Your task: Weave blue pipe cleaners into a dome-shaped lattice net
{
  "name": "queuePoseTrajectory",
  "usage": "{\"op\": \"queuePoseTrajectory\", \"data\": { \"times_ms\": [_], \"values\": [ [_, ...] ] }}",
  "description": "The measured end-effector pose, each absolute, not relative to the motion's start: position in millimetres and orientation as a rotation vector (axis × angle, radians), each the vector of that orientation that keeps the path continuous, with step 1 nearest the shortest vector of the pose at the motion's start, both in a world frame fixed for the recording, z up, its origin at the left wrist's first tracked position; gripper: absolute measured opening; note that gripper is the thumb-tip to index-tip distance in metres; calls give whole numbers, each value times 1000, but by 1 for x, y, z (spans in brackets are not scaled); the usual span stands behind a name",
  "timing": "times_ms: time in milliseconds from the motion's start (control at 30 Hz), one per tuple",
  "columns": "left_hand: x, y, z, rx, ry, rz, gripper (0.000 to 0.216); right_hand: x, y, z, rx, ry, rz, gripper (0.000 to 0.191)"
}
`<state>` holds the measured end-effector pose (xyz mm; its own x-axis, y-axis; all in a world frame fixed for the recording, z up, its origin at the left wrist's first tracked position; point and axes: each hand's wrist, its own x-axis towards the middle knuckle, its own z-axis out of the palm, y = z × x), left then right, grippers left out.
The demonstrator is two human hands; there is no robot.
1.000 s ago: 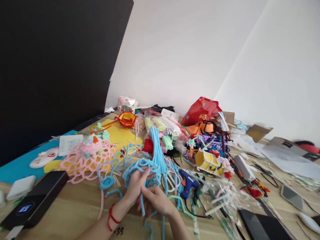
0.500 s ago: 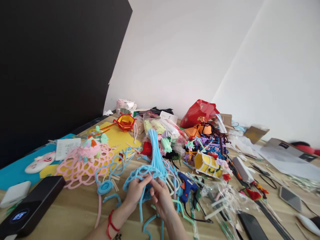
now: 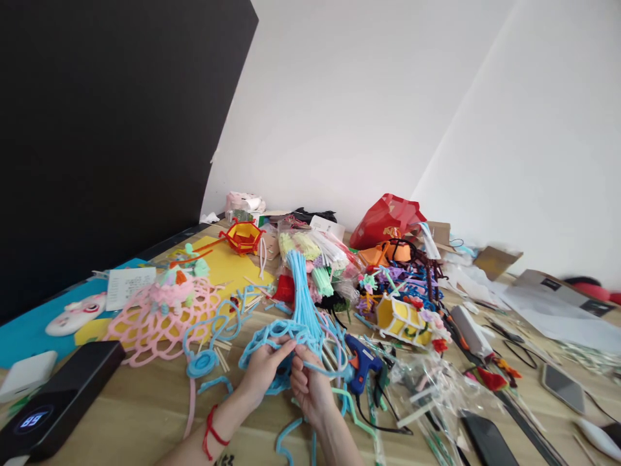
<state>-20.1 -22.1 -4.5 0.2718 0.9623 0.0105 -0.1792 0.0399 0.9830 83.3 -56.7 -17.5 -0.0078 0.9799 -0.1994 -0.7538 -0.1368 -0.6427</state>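
My left hand [image 3: 262,370], with a red string round its wrist, grips the looped light-blue pipe-cleaner piece [image 3: 272,336] at its near edge. My right hand [image 3: 310,386] pinches a strand of the same blue pipe cleaner right beside the left fingers. A bundle of straight light-blue pipe cleaners [image 3: 303,291] rises behind the hands. Loose blue pieces [image 3: 291,433] lie on the wooden table [image 3: 126,421] under my wrists.
A pink looped mesh piece [image 3: 160,317] lies to the left, a black device with a lit display [image 3: 53,408] at near left. A blue glue gun [image 3: 363,366], a yellow-white craft basket [image 3: 402,317], plastic bags, phones [image 3: 563,385] and a red bag [image 3: 385,220] crowd the right.
My right hand has moved up from below the blue piece to meet the left fingers and now pinches a strand. The view shifted slightly.
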Motion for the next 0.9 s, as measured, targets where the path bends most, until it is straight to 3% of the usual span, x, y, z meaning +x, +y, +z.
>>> {"op": "queuePoseTrajectory", "data": {
  "times_ms": [267,567,767,900],
  "values": [
    [-21,-21,-5,1165,839,1044,22,86,-57,-19,-920,-505,1497,25],
    [-17,-24,-2,1064,784,1071,20,81,-57,-27,-1210,-1121,1133,10],
    [-16,-22,-4,928,791,1111,27,81,-64,-21,-1171,-1212,1282,13],
    [-16,-20,-4,947,799,1137,29,83,-67,-19,-1200,-1337,1184,12]
  ]
}}
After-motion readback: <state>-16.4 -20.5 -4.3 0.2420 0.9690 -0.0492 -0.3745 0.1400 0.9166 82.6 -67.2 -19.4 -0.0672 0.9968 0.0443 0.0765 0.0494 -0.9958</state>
